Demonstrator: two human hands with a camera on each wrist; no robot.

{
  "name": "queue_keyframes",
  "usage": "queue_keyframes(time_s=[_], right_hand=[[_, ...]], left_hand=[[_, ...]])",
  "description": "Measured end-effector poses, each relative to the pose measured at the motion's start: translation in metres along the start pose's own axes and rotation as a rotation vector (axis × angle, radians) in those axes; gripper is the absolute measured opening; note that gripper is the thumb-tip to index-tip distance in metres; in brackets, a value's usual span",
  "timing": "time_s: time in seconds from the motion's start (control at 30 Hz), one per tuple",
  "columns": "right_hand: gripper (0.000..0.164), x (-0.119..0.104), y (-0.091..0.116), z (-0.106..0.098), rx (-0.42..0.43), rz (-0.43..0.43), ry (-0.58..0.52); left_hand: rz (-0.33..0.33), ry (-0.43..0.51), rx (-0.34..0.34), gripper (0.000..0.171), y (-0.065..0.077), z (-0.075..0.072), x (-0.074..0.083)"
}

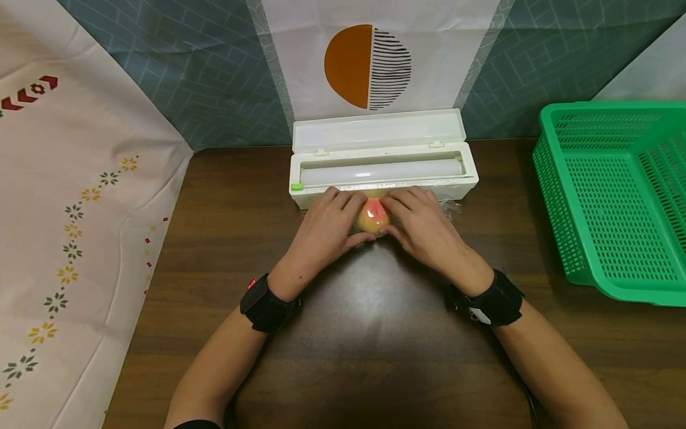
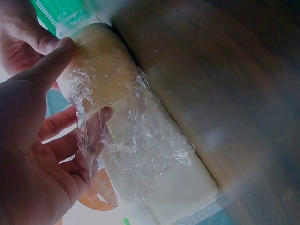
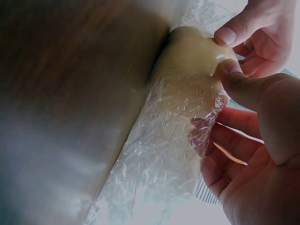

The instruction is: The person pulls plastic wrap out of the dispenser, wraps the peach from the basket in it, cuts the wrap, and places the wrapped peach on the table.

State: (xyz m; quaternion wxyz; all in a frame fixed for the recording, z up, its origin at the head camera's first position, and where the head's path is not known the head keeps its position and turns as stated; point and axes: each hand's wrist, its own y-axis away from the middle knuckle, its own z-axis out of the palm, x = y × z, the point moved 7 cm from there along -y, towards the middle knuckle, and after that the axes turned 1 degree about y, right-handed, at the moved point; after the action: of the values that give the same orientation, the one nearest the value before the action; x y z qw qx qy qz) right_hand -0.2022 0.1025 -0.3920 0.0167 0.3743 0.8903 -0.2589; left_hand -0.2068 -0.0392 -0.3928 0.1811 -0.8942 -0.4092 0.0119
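Observation:
A round yellow-and-red fruit, likely a peach (image 1: 373, 215), rests on the table in front of a white cling film box. Clear cling film (image 2: 136, 126) covers it and spreads out crinkled on both sides. My left hand (image 1: 333, 223) grips the peach from the left, thumb on the near side and fingers behind. From the right, my right hand (image 1: 420, 223) holds it the same way. In the right wrist view both thumbs press near each other on the film-covered peach (image 3: 192, 61), and some right fingers show through the film.
Just behind the hands stands the cling film box (image 1: 383, 156), lid raised, with a white roll (image 1: 380, 173) inside and a green cutter (image 1: 297, 187) at its left end. A green basket (image 1: 584, 277) stands at the right. Patterned cloth (image 1: 80, 208) hangs at the left and back.

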Motion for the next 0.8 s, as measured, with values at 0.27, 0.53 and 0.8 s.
queue_keyframes(time_s=[0.27, 0.53, 0.8], right_hand=[[0.049, 0.0007, 0.0001, 0.0004, -0.004, 0.008, 0.005], [0.049, 0.0013, 0.0002, 0.0006, -0.007, 0.012, 0.007], [0.05, 0.0026, 0.0009, 0.0007, 0.001, 0.017, -0.015]], left_hand=[[0.001, -0.005, 0.001, 0.068, -0.0004, 0.0002, -0.0006], [0.001, -0.02, 0.003, 0.067, -0.0004, 0.0008, -0.0011], [0.001, -0.01, 0.016, 0.067, -0.0008, -0.0001, -0.0016]])
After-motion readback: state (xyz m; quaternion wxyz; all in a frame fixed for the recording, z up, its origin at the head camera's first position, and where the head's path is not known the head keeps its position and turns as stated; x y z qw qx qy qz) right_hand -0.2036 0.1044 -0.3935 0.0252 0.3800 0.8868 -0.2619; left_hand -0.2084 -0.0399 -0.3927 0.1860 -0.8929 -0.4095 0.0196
